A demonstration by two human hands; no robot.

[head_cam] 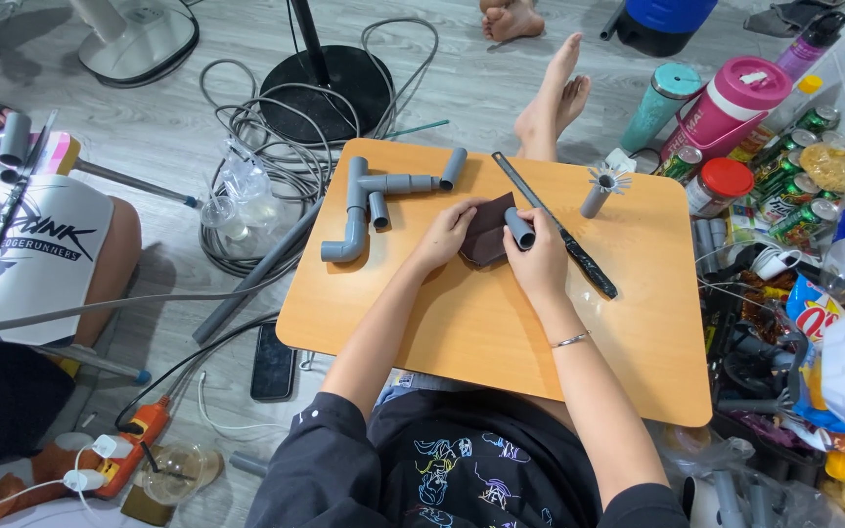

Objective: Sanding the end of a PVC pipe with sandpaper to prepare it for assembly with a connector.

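My right hand grips a short grey pipe piece, held against a dark brown sheet of sandpaper. My left hand presses that sheet down on the small wooden table. An assembly of joined grey pipes and elbows lies at the table's far left. A long black file lies diagonally to the right of my hands. Beyond it stands a short grey pipe with a splayed, slit end.
Another person sits at left holding grey pipes; a bare foot rests beyond the table. Coiled cables and a black stand base lie on the floor. Bottles, cans and snack bags crowd the right. A phone lies by the table.
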